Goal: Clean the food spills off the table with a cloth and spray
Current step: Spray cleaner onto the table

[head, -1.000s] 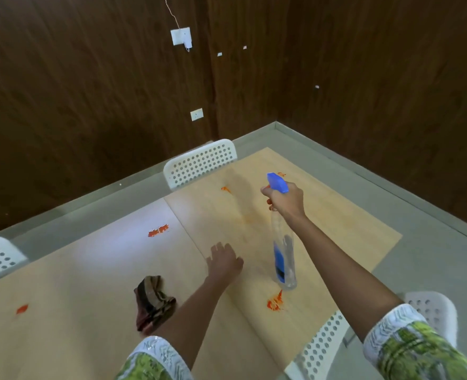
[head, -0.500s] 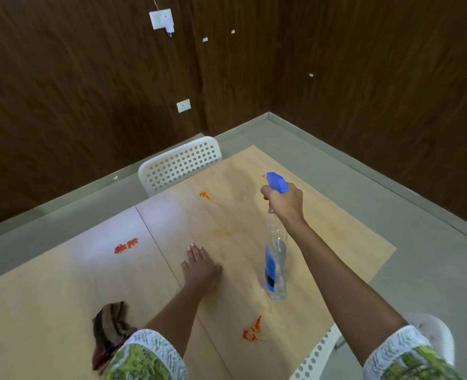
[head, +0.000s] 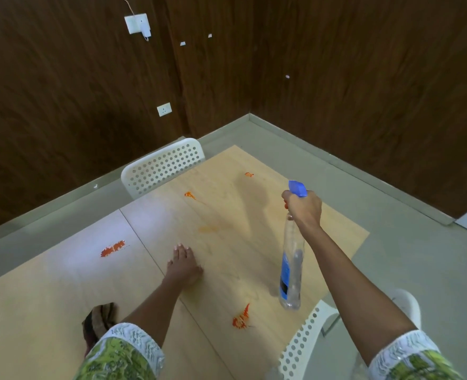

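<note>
My right hand [head: 305, 208] grips the neck of a clear spray bottle [head: 291, 267] with a blue trigger head, held above the right part of the light wooden table [head: 48, 297]. My left hand [head: 183, 266] rests flat on the table, fingers straight. A brown striped cloth [head: 99, 320] lies bunched on the table by my left sleeve, partly hidden by it. Orange-red food spills mark the wood: one at the near right [head: 242, 318], one at the left [head: 113, 248], two small ones farther off [head: 190, 195] [head: 249, 174], and a faint smear [head: 207, 229] in the middle.
A white perforated chair [head: 162, 167] stands at the table's far side, another [head: 303, 341] at the near right edge. Grey floor surrounds the table. Dark wood-panelled walls with sockets [head: 163, 109] meet in a corner behind it.
The view has shifted, so the cloth now sits lower left, half behind my sleeve. My right hand has carried the bottle slightly rightward. My left hand has stayed flat on the table.
</note>
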